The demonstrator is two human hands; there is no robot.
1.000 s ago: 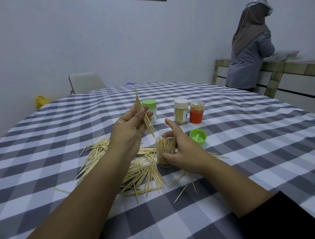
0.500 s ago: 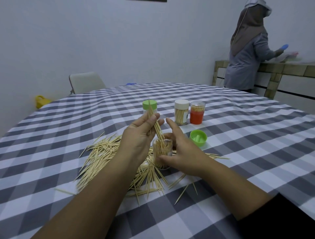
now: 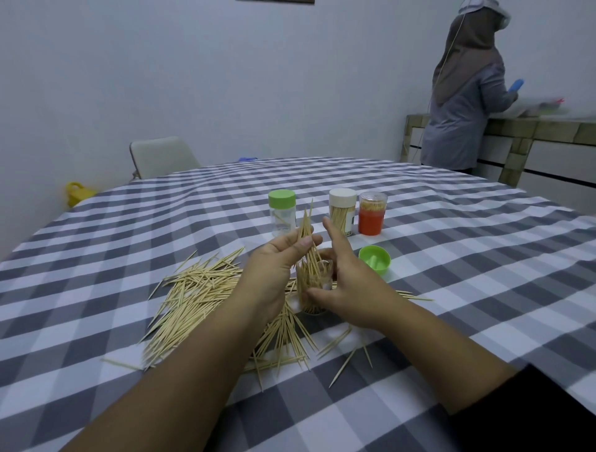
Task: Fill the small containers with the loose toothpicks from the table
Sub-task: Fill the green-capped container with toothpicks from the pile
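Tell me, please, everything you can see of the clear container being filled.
The clear container is a small, transparent, plastic-looking cylinder standing upright and lidless on the checked tablecloth. Toothpicks pack it. The right hand grips its side; the left hand feeds a pinched bundle of toothpicks into its mouth. Loose toothpicks surround it.

Plain pale wall [image 3: 225,80] behind, even dim light. Round table under grey-white checked cloth [image 3: 451,258]. Beige chair [image 3: 161,156] tucked at far left edge of table. Yellow object [image 3: 75,192] on floor by wall, left. Tiled counter [image 3: 532,129] at right wall; person in grey top and brown headscarf [image 3: 461,96] stands facing it, back turned. Dark frame edge [image 3: 274,1] at top of wall.
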